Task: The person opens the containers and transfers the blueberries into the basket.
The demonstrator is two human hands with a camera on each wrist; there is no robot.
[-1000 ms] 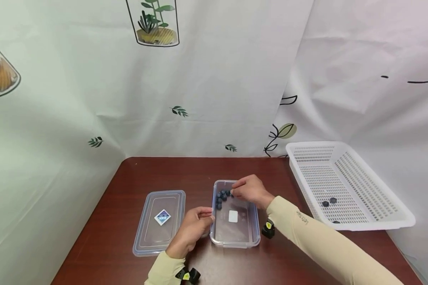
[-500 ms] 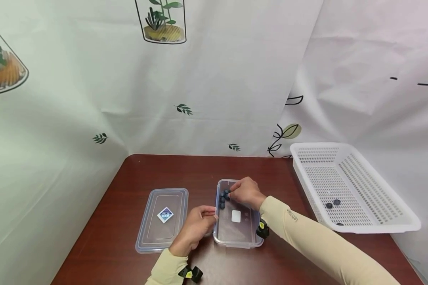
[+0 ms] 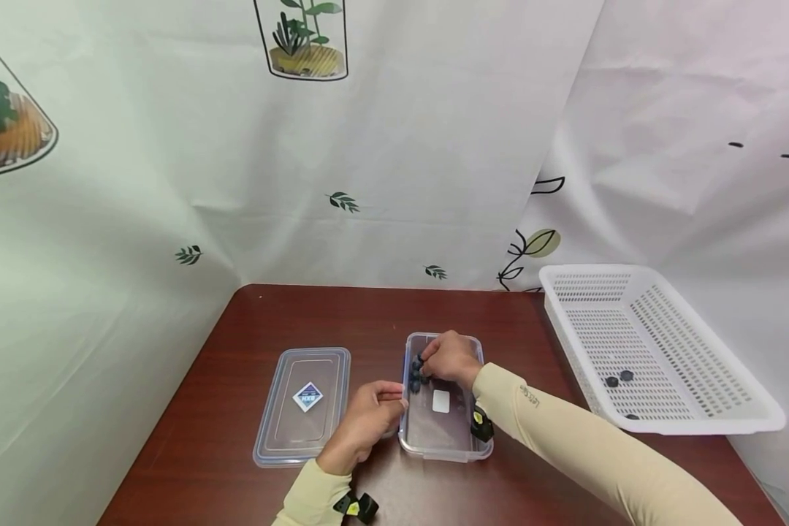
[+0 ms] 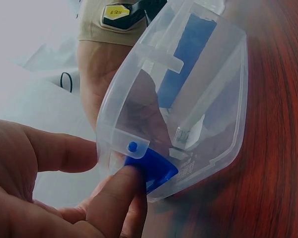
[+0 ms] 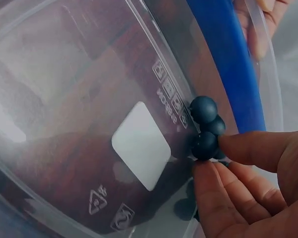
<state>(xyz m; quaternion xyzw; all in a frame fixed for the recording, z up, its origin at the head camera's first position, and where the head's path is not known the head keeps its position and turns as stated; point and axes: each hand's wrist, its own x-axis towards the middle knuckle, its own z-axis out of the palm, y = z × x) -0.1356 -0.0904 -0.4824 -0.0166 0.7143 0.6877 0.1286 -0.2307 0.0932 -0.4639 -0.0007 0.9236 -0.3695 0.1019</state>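
Note:
A clear plastic food container [image 3: 427, 442] with blue side latches stands on the table. My left hand [image 3: 367, 420] pinches its left rim; in the left wrist view, a finger lies on the blue latch [image 4: 154, 171] and the thumb is at the rim. My right hand [image 3: 450, 359] reaches inside, and its thumb and fingertips pinch a blueberry [image 5: 205, 145]. Other blueberries [image 5: 203, 109] cluster against that one by the container's left wall; some are hidden behind the fingers. A white label [image 3: 440, 401] shows on the container's bottom.
A clear lid [image 3: 283, 431] with a diamond sticker lies left of the container. At the right stands a white perforated basket [image 3: 684, 329] with a few blueberries [image 3: 627, 375] in it. A printed curtain [image 3: 394, 146] hangs behind the table.
My right hand has moved slightly toward me and down along the container's left side, among the blueberries. My left hand keeps its hold on the rim. The head view has shifted a little.

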